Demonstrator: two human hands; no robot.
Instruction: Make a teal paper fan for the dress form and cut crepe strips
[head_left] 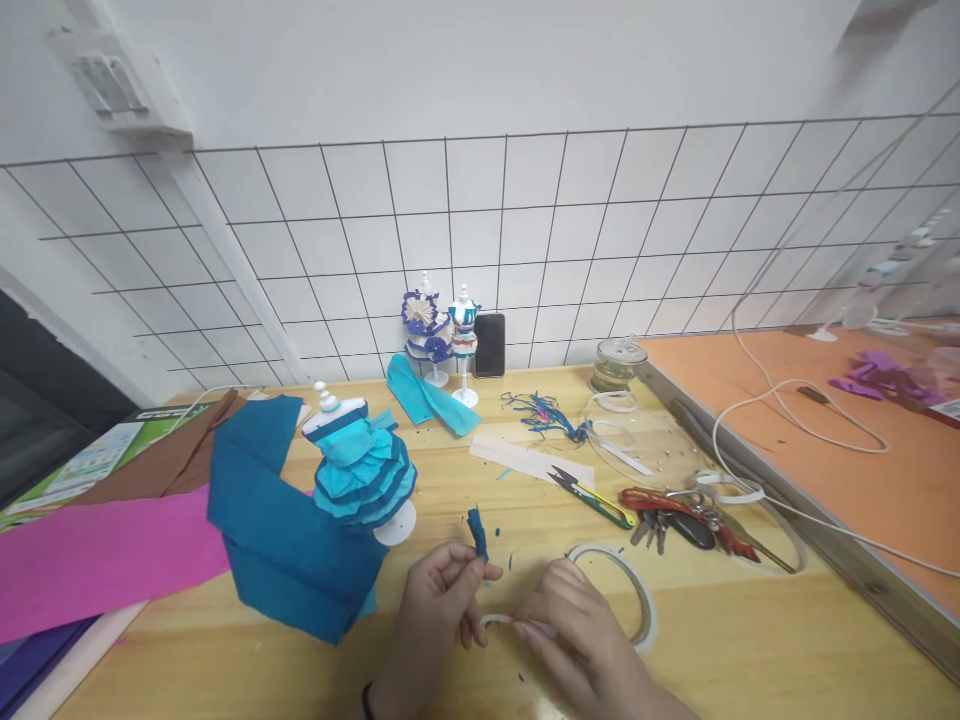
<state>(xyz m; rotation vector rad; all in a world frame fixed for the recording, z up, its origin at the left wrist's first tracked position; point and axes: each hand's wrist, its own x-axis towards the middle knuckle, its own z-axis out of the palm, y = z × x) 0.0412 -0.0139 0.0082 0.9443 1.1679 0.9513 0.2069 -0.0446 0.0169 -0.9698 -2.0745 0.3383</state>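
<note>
My left hand [442, 597] pinches a small twisted piece of dark blue crepe paper [477, 531] between thumb and forefinger. Between my two hands runs a short curled end of white tape [496, 619], its tip pinched in the fingers of my right hand [574, 632]. A roll of white double-sided tape [646, 600] lies just beyond the right hand, partly hidden by it. Up and to the left stands a small dress form [327, 404] in a ruffled light and dark blue crepe paper dress [361, 470], apart from both hands.
Crepe paper sheets in dark blue [289, 540], pink [112, 560] and brown [169, 450] cover the left side. Yellow-green thread snips [592, 497] and keys [660, 528] lie right. Two more dress forms [464, 345] and a phone [490, 345] stand at the back wall.
</note>
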